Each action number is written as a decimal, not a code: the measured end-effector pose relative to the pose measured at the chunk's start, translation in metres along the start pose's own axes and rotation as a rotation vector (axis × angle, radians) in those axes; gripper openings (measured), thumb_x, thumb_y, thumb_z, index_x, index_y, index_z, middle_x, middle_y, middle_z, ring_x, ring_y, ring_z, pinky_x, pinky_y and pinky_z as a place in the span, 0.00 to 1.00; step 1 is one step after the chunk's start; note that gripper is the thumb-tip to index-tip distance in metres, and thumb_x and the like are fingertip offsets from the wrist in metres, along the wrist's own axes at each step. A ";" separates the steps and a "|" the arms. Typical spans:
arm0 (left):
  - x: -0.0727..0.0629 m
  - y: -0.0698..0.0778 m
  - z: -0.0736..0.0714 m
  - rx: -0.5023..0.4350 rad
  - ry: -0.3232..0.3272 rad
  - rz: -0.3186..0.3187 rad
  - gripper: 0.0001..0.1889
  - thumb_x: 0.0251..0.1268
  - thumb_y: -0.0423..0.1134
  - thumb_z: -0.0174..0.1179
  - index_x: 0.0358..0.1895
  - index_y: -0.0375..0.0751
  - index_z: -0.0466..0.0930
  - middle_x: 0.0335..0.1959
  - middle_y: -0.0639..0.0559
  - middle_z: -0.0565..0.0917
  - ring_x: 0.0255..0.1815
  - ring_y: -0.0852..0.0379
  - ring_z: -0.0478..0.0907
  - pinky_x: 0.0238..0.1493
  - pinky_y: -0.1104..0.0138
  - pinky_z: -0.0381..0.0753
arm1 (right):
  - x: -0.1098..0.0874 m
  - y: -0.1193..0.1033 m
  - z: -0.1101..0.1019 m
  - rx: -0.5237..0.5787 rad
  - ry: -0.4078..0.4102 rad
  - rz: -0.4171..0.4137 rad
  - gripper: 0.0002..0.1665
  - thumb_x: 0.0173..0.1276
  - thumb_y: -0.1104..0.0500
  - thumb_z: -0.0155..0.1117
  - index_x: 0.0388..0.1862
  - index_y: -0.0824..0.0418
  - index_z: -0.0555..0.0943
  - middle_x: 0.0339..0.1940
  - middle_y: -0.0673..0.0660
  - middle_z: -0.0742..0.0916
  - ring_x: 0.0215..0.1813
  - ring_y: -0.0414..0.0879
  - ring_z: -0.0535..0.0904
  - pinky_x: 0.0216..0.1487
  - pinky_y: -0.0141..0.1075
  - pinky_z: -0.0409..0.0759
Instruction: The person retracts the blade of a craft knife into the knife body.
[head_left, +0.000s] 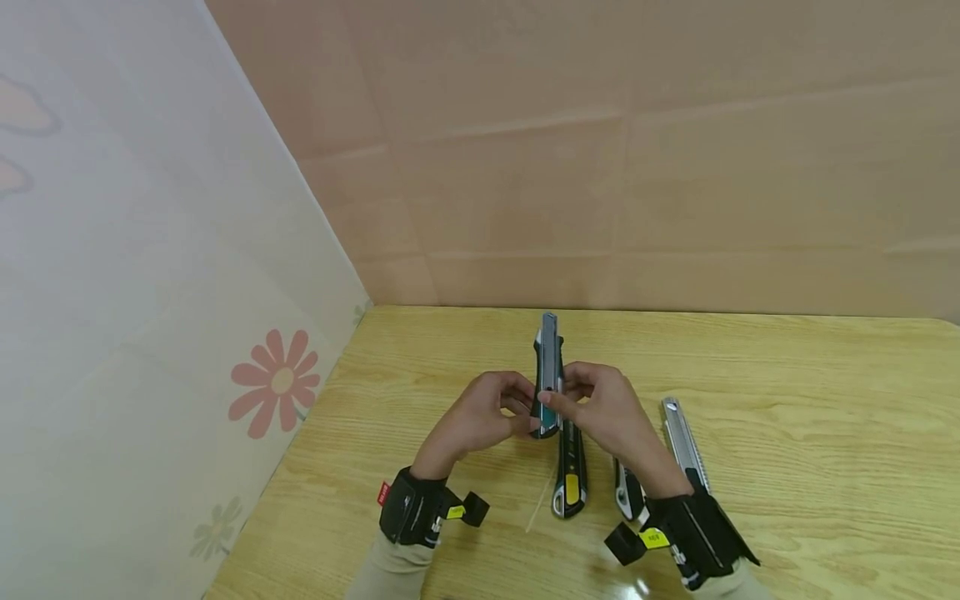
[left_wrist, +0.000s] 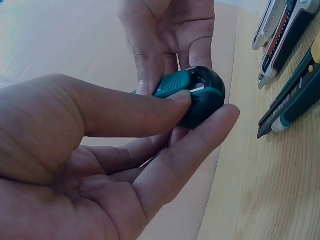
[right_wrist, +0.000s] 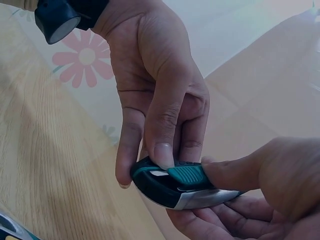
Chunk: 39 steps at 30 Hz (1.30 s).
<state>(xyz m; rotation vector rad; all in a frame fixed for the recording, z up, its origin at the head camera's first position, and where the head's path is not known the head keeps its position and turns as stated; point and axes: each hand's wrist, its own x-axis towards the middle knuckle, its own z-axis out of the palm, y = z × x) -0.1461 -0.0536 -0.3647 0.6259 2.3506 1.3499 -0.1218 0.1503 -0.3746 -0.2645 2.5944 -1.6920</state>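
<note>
Both hands hold one utility knife [head_left: 550, 354], raised above the table, with a grey metal body, dark grips and a teal slider [left_wrist: 175, 84]. My left hand [head_left: 491, 410] pinches its rounded near end between thumb and fingers. On the other side my right hand [head_left: 606, 408] grips the body, its thumb against the teal slider [right_wrist: 187, 176]. Fingers cover part of the body. Beneath the hands lies a black utility knife [head_left: 572, 467] with a yellow patch, its upper part partly hidden behind the held knife.
By the right forearm lie a silver utility knife [head_left: 681, 433] and a dark-and-white one [head_left: 628, 492], partly covered by the arm. They rest on the wooden table [head_left: 825, 433]. A white flowered wall [head_left: 150, 275] stands left, and a tan sheet [head_left: 637, 167] hangs behind.
</note>
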 end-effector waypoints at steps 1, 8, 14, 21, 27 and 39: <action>0.000 0.000 0.000 -0.001 0.000 0.002 0.12 0.65 0.28 0.69 0.50 0.34 0.82 0.43 0.49 0.85 0.42 0.57 0.84 0.46 0.67 0.83 | 0.000 0.000 0.000 -0.001 0.000 0.001 0.15 0.69 0.53 0.74 0.45 0.64 0.85 0.36 0.54 0.88 0.39 0.46 0.83 0.39 0.40 0.80; -0.002 -0.001 -0.001 -0.022 -0.006 0.006 0.12 0.64 0.28 0.69 0.50 0.34 0.82 0.43 0.48 0.84 0.41 0.57 0.84 0.45 0.66 0.84 | -0.001 -0.001 0.001 0.010 -0.020 0.006 0.14 0.69 0.56 0.74 0.47 0.64 0.84 0.35 0.54 0.87 0.38 0.47 0.81 0.38 0.40 0.78; -0.003 -0.002 -0.003 -0.030 -0.014 0.002 0.13 0.64 0.28 0.69 0.50 0.36 0.82 0.44 0.50 0.84 0.42 0.57 0.84 0.45 0.65 0.84 | -0.002 -0.003 0.002 0.009 -0.030 -0.005 0.14 0.68 0.58 0.74 0.48 0.64 0.84 0.34 0.54 0.86 0.37 0.47 0.81 0.37 0.40 0.77; -0.005 -0.001 -0.006 -0.082 -0.030 -0.001 0.14 0.64 0.28 0.69 0.51 0.31 0.82 0.44 0.44 0.84 0.43 0.54 0.84 0.44 0.66 0.85 | -0.001 -0.004 0.002 0.012 -0.040 0.026 0.15 0.66 0.59 0.75 0.48 0.63 0.83 0.34 0.55 0.86 0.37 0.48 0.81 0.38 0.40 0.78; -0.006 -0.001 -0.007 -0.137 -0.058 -0.017 0.14 0.64 0.26 0.67 0.52 0.29 0.81 0.43 0.42 0.85 0.42 0.51 0.85 0.44 0.64 0.87 | -0.001 -0.004 0.003 0.017 -0.056 0.029 0.15 0.66 0.59 0.75 0.48 0.63 0.83 0.34 0.55 0.86 0.37 0.49 0.81 0.39 0.41 0.78; -0.006 -0.005 -0.018 -0.177 -0.096 -0.153 0.13 0.64 0.21 0.63 0.51 0.26 0.79 0.40 0.40 0.85 0.38 0.49 0.86 0.43 0.54 0.89 | -0.001 0.001 -0.006 0.120 -0.054 0.026 0.19 0.78 0.59 0.63 0.61 0.68 0.81 0.48 0.62 0.89 0.45 0.55 0.88 0.47 0.47 0.87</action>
